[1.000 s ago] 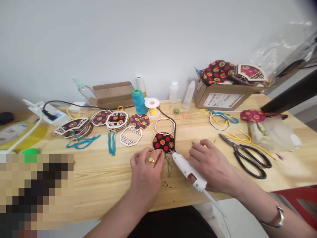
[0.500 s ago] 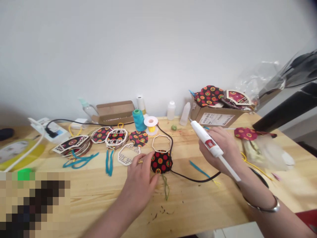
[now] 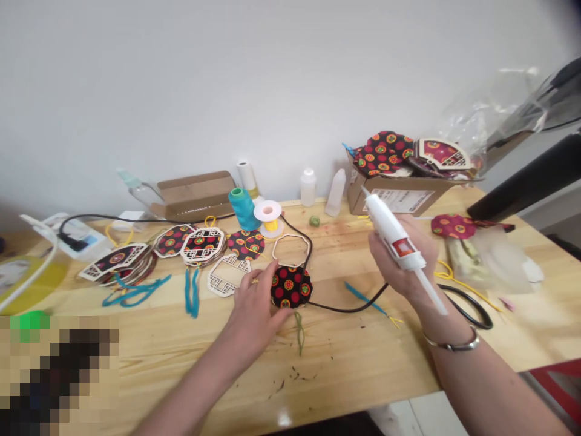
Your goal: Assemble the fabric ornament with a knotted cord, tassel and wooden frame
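My right hand (image 3: 403,254) is wrapped round a white hot glue gun (image 3: 390,227), raised above the table with its nozzle up and to the left. A glue stick juts out of the gun's back end. My left hand (image 3: 256,309) holds a black patterned fabric piece (image 3: 290,286) with flower motifs flat on the table, fingers at its left edge and thumb at its lower edge. A black cord crosses the right side of that piece. Green string (image 3: 300,333) trails below it. Just above lies a thin wooden outline frame (image 3: 292,237), and a wooden lattice frame (image 3: 220,281) is left of my fingers.
A teal thread cone (image 3: 244,211) and a yellow thread spool (image 3: 267,213) stand behind. Finished-looking fabric ornaments (image 3: 203,246) lie at the left. White bottles (image 3: 308,188) are by the wall. A cardboard box (image 3: 388,191) of patterned pieces stands at the back right. Blue cord (image 3: 363,297) lies between my hands.
The view has shifted slightly, so the table items appear further left. My right hand with the glue gun has moved a little right. My left hand stays at the fabric piece.
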Tool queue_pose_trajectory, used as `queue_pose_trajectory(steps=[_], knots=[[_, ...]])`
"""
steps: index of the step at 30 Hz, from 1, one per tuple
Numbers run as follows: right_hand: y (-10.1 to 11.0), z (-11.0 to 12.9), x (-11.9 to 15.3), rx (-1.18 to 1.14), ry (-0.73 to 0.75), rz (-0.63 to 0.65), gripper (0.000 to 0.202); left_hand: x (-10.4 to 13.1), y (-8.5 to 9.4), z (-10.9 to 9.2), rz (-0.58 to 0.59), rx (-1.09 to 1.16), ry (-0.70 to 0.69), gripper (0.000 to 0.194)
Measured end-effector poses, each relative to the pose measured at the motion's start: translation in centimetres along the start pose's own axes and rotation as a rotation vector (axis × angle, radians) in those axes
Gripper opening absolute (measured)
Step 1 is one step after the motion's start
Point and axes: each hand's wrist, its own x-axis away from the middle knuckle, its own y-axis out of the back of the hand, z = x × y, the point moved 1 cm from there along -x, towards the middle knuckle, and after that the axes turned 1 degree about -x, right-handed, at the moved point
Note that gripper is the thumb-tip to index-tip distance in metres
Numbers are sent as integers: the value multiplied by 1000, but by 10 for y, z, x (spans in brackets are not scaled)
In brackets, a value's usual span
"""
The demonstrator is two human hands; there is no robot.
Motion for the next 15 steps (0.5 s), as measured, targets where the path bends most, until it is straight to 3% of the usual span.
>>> queue_pose_trajectory(steps=[9,13,15], knots=[[7,-9,0,81,-194,-152,20,-2,3,-3,54,-6,31,67],[8,-11,-2,130,-218,-145,23,5,2,-2,42,-25,-27,69],[8,-10,-2,120,-202,-65,23,11,2,-2,41,-42,-45,70]])
